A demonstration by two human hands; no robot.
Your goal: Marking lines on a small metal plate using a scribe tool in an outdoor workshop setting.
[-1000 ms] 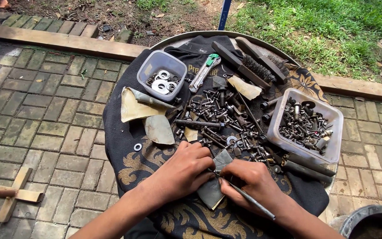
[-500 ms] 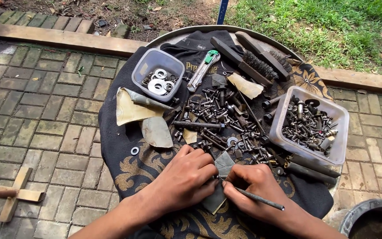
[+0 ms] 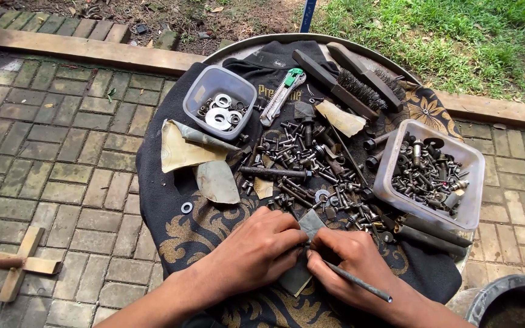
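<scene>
Thin metal rod (image 3: 356,281) pinched in right hand (image 3: 353,267), running from fingertips out to 4 o'clock over the wrist. Grey sandpaper scrap (image 3: 302,252) folded around the rod's near end, left hand (image 3: 262,249) closed tight on the paper, knuckles up. Both hands meeting at 6 o'clock of the round tray (image 3: 360,48), on the black patterned cloth (image 3: 171,212). Versus a second ago: hands a touch lower and closer together, paper gripped tighter over the rod end; reads as rubbing stroke under way, not a regrip. Pile of bolts and screws (image 3: 302,164) just at 12 o'clock of the hands. Tub of washers (image 3: 220,103) at 11 o'clock, tub of mixed hardware (image 3: 429,173) at 2 o'clock. Wire brushes (image 3: 350,85) and utility knife (image 3: 282,94) at far rim. Loose washer (image 3: 186,208) at 9 o'clock.
</scene>
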